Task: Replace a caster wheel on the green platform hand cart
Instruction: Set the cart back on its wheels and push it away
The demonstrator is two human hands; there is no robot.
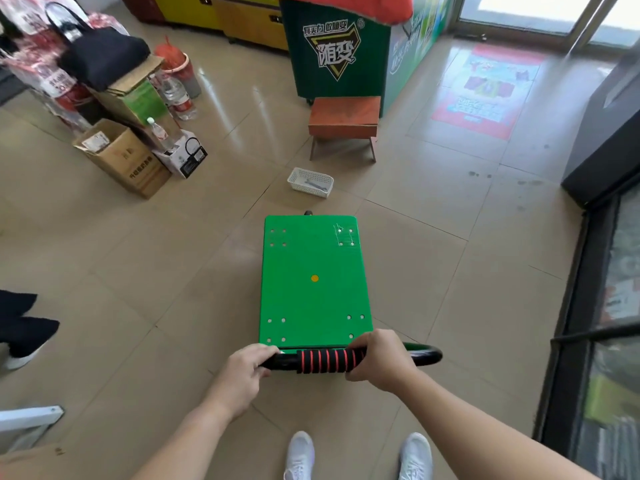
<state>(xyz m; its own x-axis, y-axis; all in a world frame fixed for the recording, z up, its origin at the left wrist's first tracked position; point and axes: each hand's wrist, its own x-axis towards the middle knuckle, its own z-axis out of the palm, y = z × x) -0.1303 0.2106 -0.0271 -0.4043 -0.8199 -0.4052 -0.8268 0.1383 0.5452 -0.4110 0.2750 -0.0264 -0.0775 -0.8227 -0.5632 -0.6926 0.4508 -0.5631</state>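
The green platform hand cart (313,299) stands upright on the tiled floor in front of me, its deck showing bolt holes at each corner and a yellow dot in the middle. My left hand (247,370) grips the black handle bar (427,355) at its left end. My right hand (379,358) grips the bar at the right end of the black foam sleeve with red stripes (323,360). One black caster wheel (308,213) peeks out at the far edge of the deck; the other wheels are hidden under the platform.
A white plastic basket (310,182) with a metal tool lies on the floor beyond the cart. Behind it stands a low red stool (344,121) and a green display stand (332,50). Cardboard boxes (124,157) and water bottles crowd the left; a glass-door fridge (602,358) lines the right.
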